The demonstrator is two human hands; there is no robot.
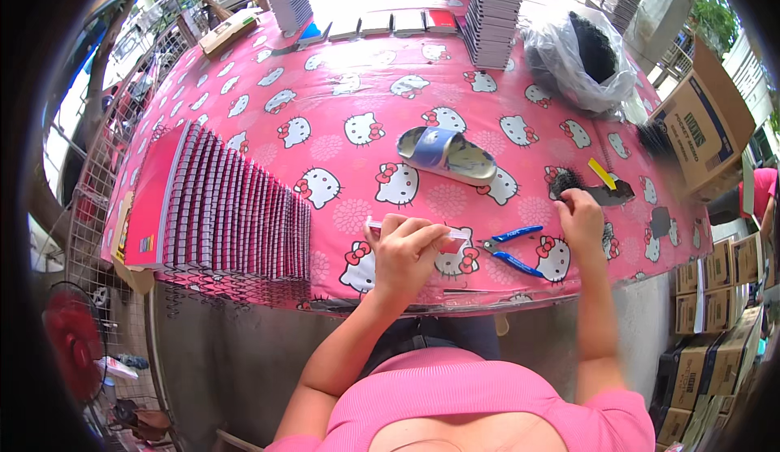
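Observation:
My left hand (pixel 404 261) is closed round a small notebook (pixel 457 233), seen nearly edge-on with its white edge upward; my fingers cover most of it. Farther right, my right hand (pixel 582 218) has its fingertips pinched together at a small heap of black wire coils (pixel 560 181). Whatever those fingers hold is too small to make out. Between my hands lies a pair of blue-handled cutters (pixel 517 250), its jaws toward my left hand. A blue-strapped slide sandal (pixel 446 154) rests beyond them. Beside the coils are a yellow strip (pixel 602 173) and a dark patch (pixel 616 193).
Pink-covered spiral notebooks (pixel 227 200) form a long stack at left on the pink patterned tablecloth (pixel 341 86). Tall notebook stacks (pixel 492 17) stand at the back. Back right hold a clear plastic bag (pixel 561 62) of black coils and an open carton (pixel 703 127); more cartons (pixel 723 354) sit lower right.

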